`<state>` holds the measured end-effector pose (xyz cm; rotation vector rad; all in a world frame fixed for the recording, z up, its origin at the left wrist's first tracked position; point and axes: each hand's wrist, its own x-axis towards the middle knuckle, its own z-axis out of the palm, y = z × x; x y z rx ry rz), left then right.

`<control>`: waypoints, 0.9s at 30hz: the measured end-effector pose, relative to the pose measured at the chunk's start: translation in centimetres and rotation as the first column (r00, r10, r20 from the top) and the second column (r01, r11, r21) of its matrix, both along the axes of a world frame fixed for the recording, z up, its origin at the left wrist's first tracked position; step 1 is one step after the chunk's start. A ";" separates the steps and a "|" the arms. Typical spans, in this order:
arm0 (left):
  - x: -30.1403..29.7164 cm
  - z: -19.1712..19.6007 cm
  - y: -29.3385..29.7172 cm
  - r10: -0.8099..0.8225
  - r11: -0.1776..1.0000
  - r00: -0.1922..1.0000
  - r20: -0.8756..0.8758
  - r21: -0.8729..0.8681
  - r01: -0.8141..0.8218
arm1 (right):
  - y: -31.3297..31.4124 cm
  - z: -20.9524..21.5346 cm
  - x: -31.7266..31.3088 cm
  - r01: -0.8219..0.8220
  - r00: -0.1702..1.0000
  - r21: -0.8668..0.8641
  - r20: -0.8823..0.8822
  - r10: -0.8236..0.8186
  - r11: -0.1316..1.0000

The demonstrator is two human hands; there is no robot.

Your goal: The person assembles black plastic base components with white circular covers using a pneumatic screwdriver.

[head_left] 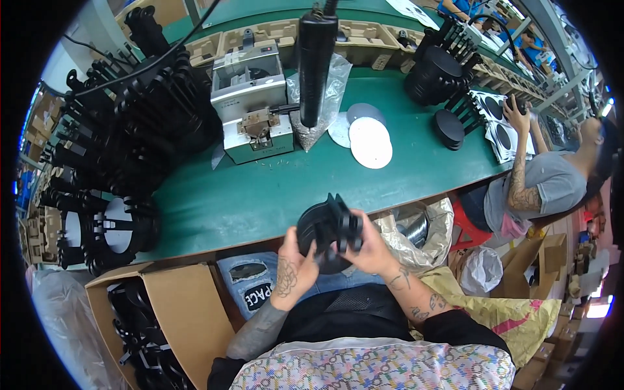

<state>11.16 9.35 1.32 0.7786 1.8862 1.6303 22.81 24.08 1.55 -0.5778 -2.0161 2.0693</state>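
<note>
Over my lap, just in front of the bench edge, I hold a black part (316, 221) with a round disc-like base and an upright forked bracket. My left hand (296, 265) is closed on its left side, the thumb lying near the middle. From the other side, my right hand (374, 250) grips the bracket end, and some of its fingers are hidden behind the part. A black electric screwdriver (314, 78) hangs upright beyond my hands. Beside it stands a screw feeder (259, 140) with a bag of small screws (309, 130) next to it.
White and grey discs (371, 144) lie on the green bench (214, 208). Black parts (110, 130) are piled high at left, with more stacks (439, 71) at far right. An open cardboard box (188, 318) stands by my left knee. A co-worker (546, 182) sits at right.
</note>
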 end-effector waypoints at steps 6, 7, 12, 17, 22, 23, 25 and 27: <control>-1.1 3.8 -1.2 -0.231 0.972 0.917 -0.325 -0.045 0.229 | 8.0 0.1 2.4 0.538 0.759 -0.455 -0.105 -0.643 0.709; -1.9 3.7 -2.2 -0.210 0.978 0.918 -0.337 -0.069 0.198 | 9.7 1.3 1.1 0.591 0.663 -0.514 -0.130 -0.737 0.622; -4.4 3.5 -6.9 -0.063 0.991 0.906 -0.419 -0.136 0.006 | 25.8 0.3 3.3 0.853 0.335 -0.377 -0.132 -0.933 0.360; -5.1 4.5 -17.3 0.153 0.917 0.747 -0.647 -0.190 -0.352 | 26.0 -0.2 4.0 0.845 0.386 0.405 -0.010 -0.922 0.349; -5.7 9.9 -25.4 0.363 0.485 0.375 -0.853 -0.170 -0.858 | 23.3 0.0 3.8 0.693 0.433 0.698 -0.202 -0.878 0.181; -6.7 9.0 -28.5 0.247 0.483 0.303 -0.920 -0.154 -0.862 | 22.6 1.5 3.5 0.589 0.466 0.796 -0.196 -0.863 0.137; -7.3 8.5 -31.9 0.063 0.394 0.323 -0.944 -0.274 -0.877 | 23.4 1.8 3.7 0.550 0.485 0.829 -0.217 -0.847 0.103; -7.6 6.7 -35.0 -0.061 0.319 0.374 -0.925 -0.373 -0.871 | 25.0 0.6 3.8 0.430 0.523 0.900 -0.311 -0.794 -0.070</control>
